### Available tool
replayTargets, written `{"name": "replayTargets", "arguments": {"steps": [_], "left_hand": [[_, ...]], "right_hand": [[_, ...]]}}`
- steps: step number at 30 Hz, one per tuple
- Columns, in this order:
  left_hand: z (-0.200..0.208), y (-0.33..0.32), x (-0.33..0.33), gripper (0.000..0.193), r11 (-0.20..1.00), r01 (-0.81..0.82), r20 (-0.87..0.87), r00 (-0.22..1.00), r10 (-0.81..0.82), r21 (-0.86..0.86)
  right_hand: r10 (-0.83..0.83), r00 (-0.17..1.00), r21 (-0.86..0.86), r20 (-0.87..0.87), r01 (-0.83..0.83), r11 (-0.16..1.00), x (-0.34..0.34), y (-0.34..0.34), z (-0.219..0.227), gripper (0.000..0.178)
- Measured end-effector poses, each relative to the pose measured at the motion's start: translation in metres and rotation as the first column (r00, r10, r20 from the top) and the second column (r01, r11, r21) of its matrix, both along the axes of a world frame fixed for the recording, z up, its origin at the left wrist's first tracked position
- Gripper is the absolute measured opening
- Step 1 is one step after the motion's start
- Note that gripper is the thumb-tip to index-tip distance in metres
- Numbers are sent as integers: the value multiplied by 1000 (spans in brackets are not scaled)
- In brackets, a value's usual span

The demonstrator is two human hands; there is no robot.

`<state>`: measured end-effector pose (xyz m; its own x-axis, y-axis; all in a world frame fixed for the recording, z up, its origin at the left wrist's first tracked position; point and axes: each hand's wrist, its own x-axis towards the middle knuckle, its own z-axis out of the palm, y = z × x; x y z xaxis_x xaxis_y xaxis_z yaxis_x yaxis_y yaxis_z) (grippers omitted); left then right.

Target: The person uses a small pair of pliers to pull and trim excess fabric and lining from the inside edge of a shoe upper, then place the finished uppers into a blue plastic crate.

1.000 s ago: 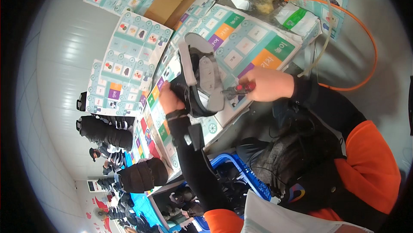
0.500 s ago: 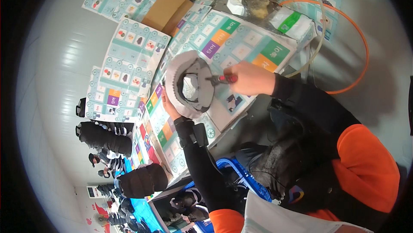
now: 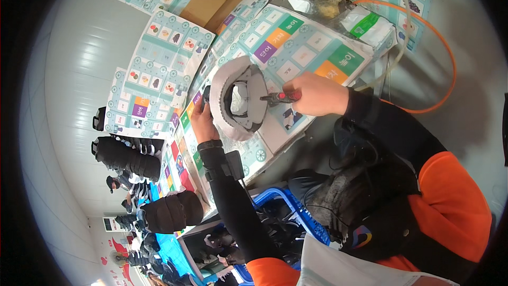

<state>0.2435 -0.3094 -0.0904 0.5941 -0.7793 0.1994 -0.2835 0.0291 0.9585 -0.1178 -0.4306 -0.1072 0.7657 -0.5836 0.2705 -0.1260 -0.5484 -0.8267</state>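
A light grey cap (image 3: 216, 93) is held up above the covered table, its inside turned toward me. White paper-like padding (image 3: 239, 100) shows within its dark inner band. My left hand (image 3: 203, 123) closes on the cap's left edge, beside a small black part (image 3: 207, 94) that I cannot make out. In my right hand (image 3: 320, 94) is a hand tool (image 3: 288, 96) with a red grip and dark narrow jaws, resembling pliers or nippers. Its tip reaches the cap's right rim; I cannot tell whether it bites the fabric.
Printed sheets cover the table (image 3: 275, 132). An open cardboard box (image 3: 211, 0) stands at the back, and a white-and-green packet (image 3: 365, 26) lies at the far right. An orange hose (image 3: 451, 58) loops beyond it. Stacked black caps (image 3: 172, 212) stand left, a blue basket (image 3: 296, 206) below.
The cap has turned slightly and sits a little further right and higher in view. My left hand now shows more of its fingers at the edge. The tool stays at the right rim.
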Motion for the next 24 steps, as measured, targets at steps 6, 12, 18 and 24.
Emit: {"name": "replayTargets", "arguments": {"steps": [6, 12, 18, 24], "left_hand": [[30, 0, 8, 42, 985, 15, -32, 999, -10, 172], [29, -17, 25, 36, 966, 1, 24, 1000, -8, 259], [23, -33, 35, 62, 917, -73, 720, 646, -256, 391], [29, -37, 20, 36, 986, -28, 854, 504, -128, 165]], "right_hand": [[-82, 996, -30, -24, 82, 996, 5, 2, -6, 12], [63, 998, 57, 7, -63, 996, 10, 6, -16, 17], [51, 997, 112, 53, -56, 992, -4, 3, -11, 24], [20, 1000, 103, 18, -22, 994, -20, -1, -2, 25]]}}
